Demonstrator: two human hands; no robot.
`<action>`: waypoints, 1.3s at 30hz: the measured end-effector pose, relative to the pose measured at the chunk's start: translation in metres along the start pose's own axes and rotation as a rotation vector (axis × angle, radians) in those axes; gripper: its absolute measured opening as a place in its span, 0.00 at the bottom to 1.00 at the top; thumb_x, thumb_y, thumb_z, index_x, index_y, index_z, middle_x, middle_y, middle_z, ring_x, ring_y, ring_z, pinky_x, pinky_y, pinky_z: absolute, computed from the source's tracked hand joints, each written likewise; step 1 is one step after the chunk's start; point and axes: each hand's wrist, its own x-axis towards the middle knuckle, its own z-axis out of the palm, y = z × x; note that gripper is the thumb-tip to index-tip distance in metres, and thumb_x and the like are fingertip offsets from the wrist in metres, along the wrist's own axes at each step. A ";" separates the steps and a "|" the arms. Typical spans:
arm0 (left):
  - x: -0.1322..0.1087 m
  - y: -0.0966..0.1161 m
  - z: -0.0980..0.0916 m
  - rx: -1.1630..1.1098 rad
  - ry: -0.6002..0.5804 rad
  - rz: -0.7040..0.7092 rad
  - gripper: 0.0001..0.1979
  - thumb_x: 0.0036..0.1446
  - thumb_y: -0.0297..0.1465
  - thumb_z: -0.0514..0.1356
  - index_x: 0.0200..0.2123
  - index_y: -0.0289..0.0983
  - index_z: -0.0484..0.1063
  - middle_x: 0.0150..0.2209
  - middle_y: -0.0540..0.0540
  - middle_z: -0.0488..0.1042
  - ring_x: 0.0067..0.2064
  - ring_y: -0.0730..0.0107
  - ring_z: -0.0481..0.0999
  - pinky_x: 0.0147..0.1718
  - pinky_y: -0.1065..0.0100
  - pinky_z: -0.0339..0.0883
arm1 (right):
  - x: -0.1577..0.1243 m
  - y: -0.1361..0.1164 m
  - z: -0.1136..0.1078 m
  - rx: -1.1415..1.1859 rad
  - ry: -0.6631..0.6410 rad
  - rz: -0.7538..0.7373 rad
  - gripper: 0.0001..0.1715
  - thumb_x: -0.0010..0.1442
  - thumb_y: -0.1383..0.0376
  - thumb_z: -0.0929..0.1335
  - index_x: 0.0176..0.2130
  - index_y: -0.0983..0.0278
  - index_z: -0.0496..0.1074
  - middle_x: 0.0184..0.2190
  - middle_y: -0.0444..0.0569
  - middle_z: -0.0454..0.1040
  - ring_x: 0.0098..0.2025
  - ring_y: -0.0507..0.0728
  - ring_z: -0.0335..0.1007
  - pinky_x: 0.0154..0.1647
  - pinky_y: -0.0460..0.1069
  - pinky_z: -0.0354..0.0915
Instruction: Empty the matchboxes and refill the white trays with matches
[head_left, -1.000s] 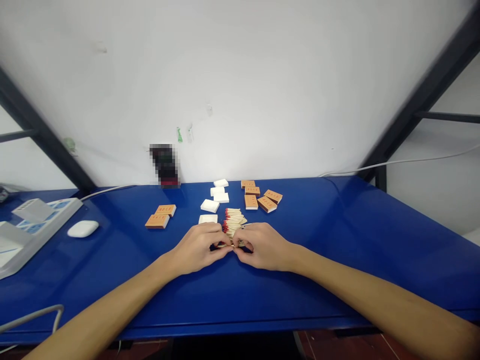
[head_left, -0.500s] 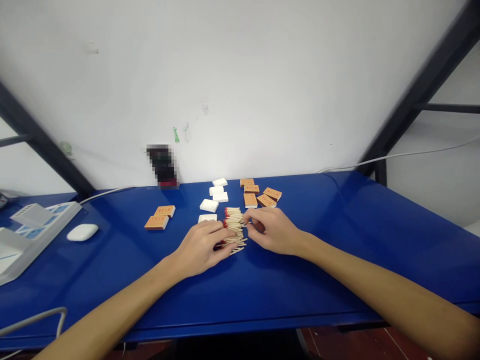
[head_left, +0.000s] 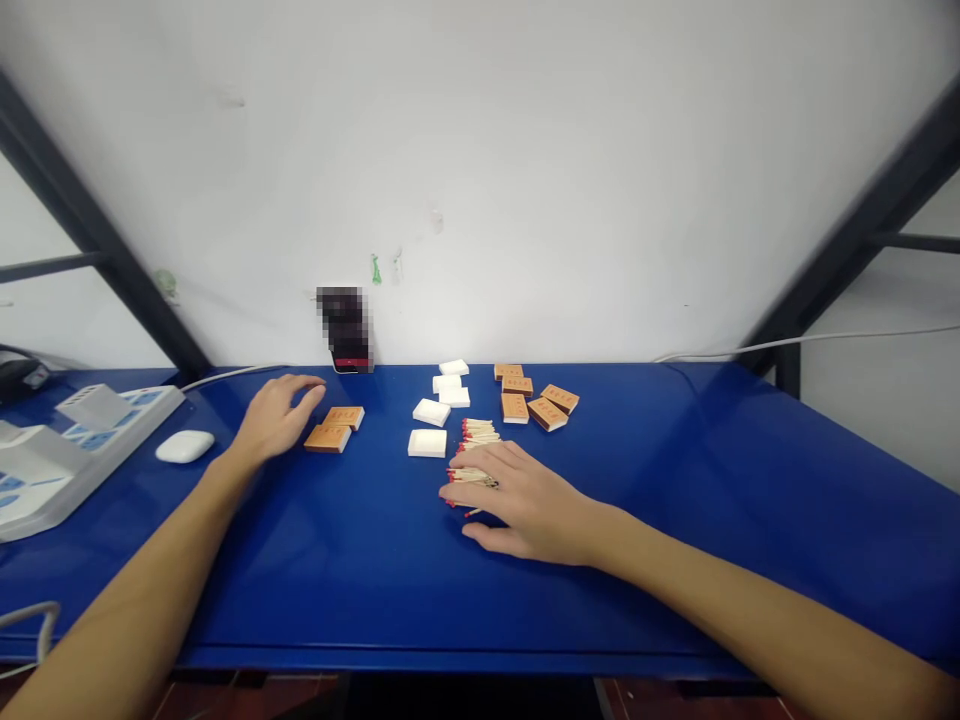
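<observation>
Tabletop (head_left: 360, 580): blue. Right hand (head_left: 517, 500): fingers spread over the matches (head_left: 480, 431), nothing visibly gripped. Left hand (head_left: 276, 412): half open, empty, beside two orange matchboxes (head_left: 328, 438). Further matchboxes (head_left: 514, 407): five, right. White trays (head_left: 427, 443): five, between. Matches: red-tipped, piled, partly covered.

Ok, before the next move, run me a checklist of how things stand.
1. Left hand empty: ok, nothing visible in it; it is beside the left orange boxes.
2. Right hand at the matches: ok, fingers spread over them.
3. Right hand gripping any match: cannot tell.
4. Whole match pile visible: not ok, the right hand covers part.
5. Nearest white tray clear of both hands: ok.
6. Right-hand group of orange boxes untouched: ok.
</observation>
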 end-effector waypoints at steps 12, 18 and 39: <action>-0.013 0.040 0.021 -0.012 -0.213 0.310 0.25 0.65 0.46 0.49 0.51 0.36 0.75 0.47 0.40 0.77 0.48 0.56 0.75 0.49 0.55 0.68 | -0.001 0.000 -0.003 0.084 0.247 -0.097 0.10 0.63 0.71 0.65 0.45 0.65 0.70 0.35 0.51 0.77 0.36 0.55 0.70 0.38 0.51 0.68; -0.018 0.059 0.005 -0.173 0.076 0.381 0.19 0.67 0.41 0.52 0.53 0.38 0.74 0.49 0.42 0.77 0.50 0.60 0.74 0.51 0.60 0.66 | -0.002 0.000 -0.002 0.080 0.297 -0.102 0.16 0.62 0.73 0.64 0.50 0.66 0.68 0.32 0.50 0.77 0.32 0.55 0.70 0.34 0.51 0.67; -0.069 0.155 0.022 -0.369 0.091 1.011 0.24 0.66 0.48 0.53 0.56 0.37 0.62 0.41 0.42 0.74 0.40 0.64 0.70 0.41 0.64 0.68 | -0.002 -0.005 0.003 0.118 0.284 -0.061 0.13 0.66 0.71 0.62 0.50 0.63 0.68 0.34 0.50 0.75 0.32 0.55 0.70 0.34 0.50 0.68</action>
